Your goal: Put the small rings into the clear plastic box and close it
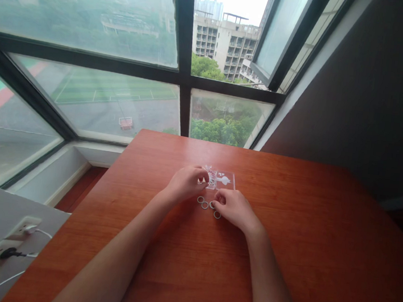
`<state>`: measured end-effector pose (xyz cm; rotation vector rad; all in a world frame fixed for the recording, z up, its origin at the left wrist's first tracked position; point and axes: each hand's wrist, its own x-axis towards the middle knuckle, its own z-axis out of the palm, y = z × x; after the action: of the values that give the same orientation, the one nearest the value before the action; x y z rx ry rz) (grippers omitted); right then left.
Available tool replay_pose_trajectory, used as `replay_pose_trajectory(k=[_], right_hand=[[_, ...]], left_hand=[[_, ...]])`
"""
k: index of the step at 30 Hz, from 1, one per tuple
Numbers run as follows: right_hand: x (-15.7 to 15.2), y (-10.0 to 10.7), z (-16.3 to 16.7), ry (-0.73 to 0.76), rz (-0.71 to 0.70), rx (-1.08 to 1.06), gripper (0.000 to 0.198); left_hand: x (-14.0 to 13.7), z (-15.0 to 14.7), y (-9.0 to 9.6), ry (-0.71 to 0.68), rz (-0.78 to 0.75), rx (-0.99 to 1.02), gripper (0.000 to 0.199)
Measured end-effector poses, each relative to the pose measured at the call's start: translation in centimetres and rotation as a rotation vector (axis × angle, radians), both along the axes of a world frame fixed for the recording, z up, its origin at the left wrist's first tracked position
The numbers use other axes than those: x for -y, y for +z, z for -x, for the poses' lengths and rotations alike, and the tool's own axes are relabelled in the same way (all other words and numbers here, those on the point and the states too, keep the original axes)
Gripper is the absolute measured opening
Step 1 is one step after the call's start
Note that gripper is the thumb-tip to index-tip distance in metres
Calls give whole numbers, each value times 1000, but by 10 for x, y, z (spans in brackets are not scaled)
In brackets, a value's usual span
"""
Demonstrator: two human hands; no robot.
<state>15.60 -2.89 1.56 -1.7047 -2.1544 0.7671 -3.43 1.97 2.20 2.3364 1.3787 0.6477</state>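
A small clear plastic box [211,185] lies on the table with its lid [230,175] folded open to the right; a white printed shape marks the lid. Several rings show inside the box. My left hand [186,182] is at the box's left side, fingers curled in a pinch; a pale bit shows between them, too small to name. Just in front of the box, my right hand [234,208] pinches the edge of a pale ring [212,204]. Loose on the wood nearby are a ring [200,200], another ring [204,205] and a third ring [217,215].
The reddish-brown wooden table [187,275] reaches up to a dark window frame [186,71]. One window pane [284,29] stands tilted open. Wall sockets [1,252] with plugged-in cables are beyond the table's left edge. A dark grey wall [368,92] rises behind on the right.
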Motion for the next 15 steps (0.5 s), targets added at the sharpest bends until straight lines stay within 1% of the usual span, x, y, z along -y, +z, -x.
replay_pose_trajectory(k=[8, 15], right_hand=[[-2, -2, 0, 12, -38, 8, 9], [-1, -3, 2, 9, -82, -1, 9]], left_hand=[[3, -6, -1, -11, 12, -21, 12], [0, -4, -2, -10, 6, 75, 8]])
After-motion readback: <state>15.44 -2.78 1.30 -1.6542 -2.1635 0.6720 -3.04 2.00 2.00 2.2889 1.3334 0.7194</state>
